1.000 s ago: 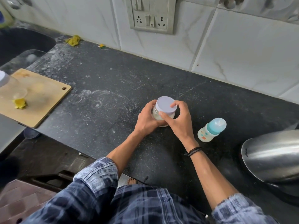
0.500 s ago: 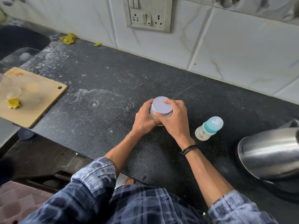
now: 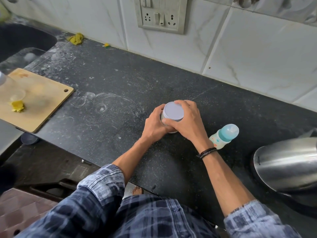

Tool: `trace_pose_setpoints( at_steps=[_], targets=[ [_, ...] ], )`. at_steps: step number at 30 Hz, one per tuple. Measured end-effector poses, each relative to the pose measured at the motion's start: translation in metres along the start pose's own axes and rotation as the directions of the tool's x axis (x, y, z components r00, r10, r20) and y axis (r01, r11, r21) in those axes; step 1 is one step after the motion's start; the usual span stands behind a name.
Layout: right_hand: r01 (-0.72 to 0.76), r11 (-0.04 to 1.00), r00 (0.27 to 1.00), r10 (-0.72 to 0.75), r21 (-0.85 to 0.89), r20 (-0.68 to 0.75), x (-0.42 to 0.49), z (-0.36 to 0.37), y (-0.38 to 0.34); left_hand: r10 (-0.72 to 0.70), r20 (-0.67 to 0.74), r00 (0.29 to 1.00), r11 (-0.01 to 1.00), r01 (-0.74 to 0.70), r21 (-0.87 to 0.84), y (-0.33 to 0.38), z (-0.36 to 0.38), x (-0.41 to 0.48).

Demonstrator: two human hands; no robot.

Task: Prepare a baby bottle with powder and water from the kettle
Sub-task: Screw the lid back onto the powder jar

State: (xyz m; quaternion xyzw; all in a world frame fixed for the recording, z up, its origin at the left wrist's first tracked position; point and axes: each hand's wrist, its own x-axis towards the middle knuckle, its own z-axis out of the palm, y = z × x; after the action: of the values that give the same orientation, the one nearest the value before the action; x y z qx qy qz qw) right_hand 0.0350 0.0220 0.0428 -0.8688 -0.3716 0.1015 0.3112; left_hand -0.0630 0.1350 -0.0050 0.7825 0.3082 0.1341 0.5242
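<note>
Dark speckled countertop (image 3: 120,93) fills the middle of the frame, dusty with pale ring marks, white marble-look wall tiles (image 3: 257,48) behind it. Small jar (image 3: 172,131) stands upright on the counter at centre, mostly hidden by both hands. Left hand (image 3: 155,127) wraps around the jar body from the left, fingers curled on it. Right hand (image 3: 187,121) grasps the white lid (image 3: 173,111) from the right, fingers over the far rim, thumb on the near rim. Lid sits on the jar; cannot tell if loose or tight. Black bracelet (image 3: 206,152) on the right wrist.

Baby bottle (image 3: 223,136) with teal collar and clear cap stands just right of the right hand, apart from it, near the wrist. Steel kettle (image 3: 284,164) at the right edge, lower right of the bottle, partly cut off.

Wooden cutting board (image 3: 37,103) at left of frame, yellow scrap (image 3: 17,106) on it. Dark sink (image 3: 22,42) upper left. Yellow rag (image 3: 75,38) by the wall, upper left. Socket panel (image 3: 161,14) on the tiles, top centre. Plaid sleeves along the bottom.
</note>
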Motion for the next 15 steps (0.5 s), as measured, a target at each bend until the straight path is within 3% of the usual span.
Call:
trace_pose_setpoints(
  at_steps=[5,15],
  targets=[
    [-0.009,1.000,0.998,0.010,-0.022,0.055,0.006,-0.006,-0.005,0.019,-0.016,1.000,1.000,-0.019,0.015,-0.002,0.000,0.001],
    [-0.044,0.969,0.998,0.030,-0.245,-0.058,0.001,-0.002,-0.017,0.026,-0.011,1.000,1.000,-0.026,0.007,0.002,-0.001,-0.001]
  ],
)
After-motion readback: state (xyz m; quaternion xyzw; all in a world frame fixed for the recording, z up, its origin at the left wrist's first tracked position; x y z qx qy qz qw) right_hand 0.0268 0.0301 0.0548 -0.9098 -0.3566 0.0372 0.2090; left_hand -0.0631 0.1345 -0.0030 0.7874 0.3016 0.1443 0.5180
